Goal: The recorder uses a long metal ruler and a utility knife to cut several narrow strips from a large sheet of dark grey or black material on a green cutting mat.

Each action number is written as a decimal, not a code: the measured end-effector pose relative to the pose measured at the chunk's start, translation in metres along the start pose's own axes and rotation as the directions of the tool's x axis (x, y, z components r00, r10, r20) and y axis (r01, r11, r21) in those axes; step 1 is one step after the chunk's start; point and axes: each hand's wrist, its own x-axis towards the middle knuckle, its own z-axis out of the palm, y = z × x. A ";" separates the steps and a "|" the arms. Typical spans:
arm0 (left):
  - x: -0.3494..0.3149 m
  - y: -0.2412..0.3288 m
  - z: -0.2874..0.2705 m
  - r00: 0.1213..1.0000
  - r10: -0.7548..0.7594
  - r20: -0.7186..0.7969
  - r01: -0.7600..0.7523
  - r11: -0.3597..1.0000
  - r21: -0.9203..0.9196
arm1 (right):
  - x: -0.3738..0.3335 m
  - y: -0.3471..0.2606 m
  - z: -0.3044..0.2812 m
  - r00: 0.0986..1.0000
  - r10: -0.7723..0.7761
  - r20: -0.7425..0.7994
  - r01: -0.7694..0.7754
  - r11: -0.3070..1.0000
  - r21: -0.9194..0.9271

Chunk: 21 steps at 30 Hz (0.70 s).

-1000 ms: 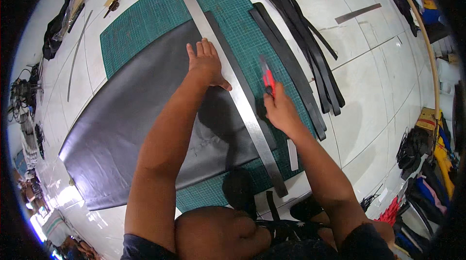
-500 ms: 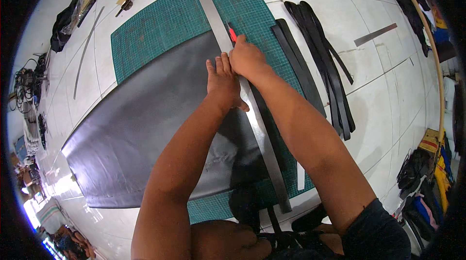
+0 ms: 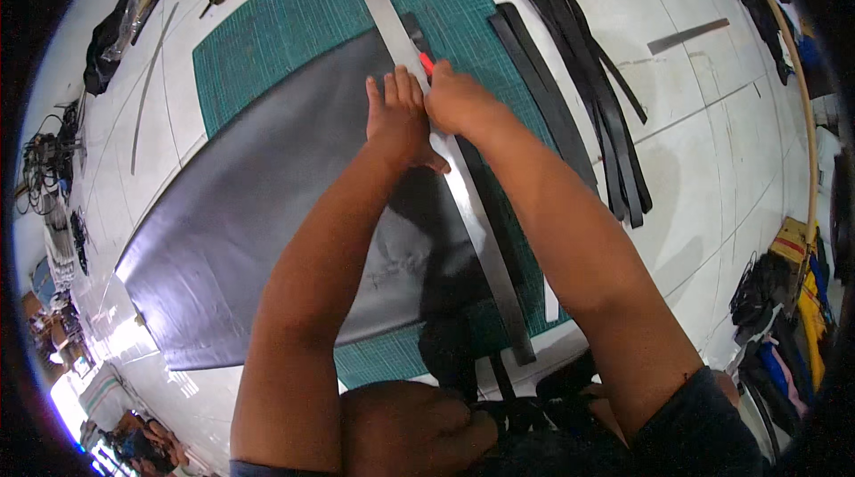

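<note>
A long metal ruler (image 3: 483,223) lies lengthwise across a large black leather-like sheet (image 3: 258,192), which rests on a green cutting mat (image 3: 258,54). My left hand (image 3: 398,128) presses on the ruler and the sheet beside it, fingers stretched out and the thumb across the metal. Close to its right, my right hand (image 3: 463,103) is closed around a red cutter knife (image 3: 427,64), held at the ruler's right edge. The blade's tip is too small to make out. A narrow black band of the sheet (image 3: 485,187) shows to the right of the ruler.
Black strips (image 3: 543,94) lie along the mat's right side, with a bundle of long black strips (image 3: 606,121) beyond. A short metal strip (image 3: 688,35) is on the tiled floor. Cables (image 3: 53,152) lie at far left; cloths and bags (image 3: 779,326) are piled at right.
The view has shifted, so most things appear higher. Against the ruler, my right hand and the knife have slid a little toward me. My left hand stays on the ruler.
</note>
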 end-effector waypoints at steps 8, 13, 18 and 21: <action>0.003 -0.003 0.015 0.999 -0.001 -0.045 0.000 0.999 -0.038 | -0.164 0.089 0.040 0.992 0.015 0.125 -0.017 1.000 0.012; 0.002 -0.008 0.016 0.997 -0.019 -0.077 0.018 1.000 -0.017 | -0.273 0.128 0.059 0.912 0.251 0.324 -0.239 0.968 -0.078; 0.001 0.001 0.006 0.999 -0.030 -0.044 0.029 0.999 -0.013 | -0.334 0.159 0.067 0.832 0.375 0.407 -0.333 0.927 -0.174; 0.004 0.002 0.005 0.999 -0.044 -0.010 0.044 0.998 -0.035 | -0.336 0.162 0.063 0.846 0.380 0.374 -0.315 0.922 -0.224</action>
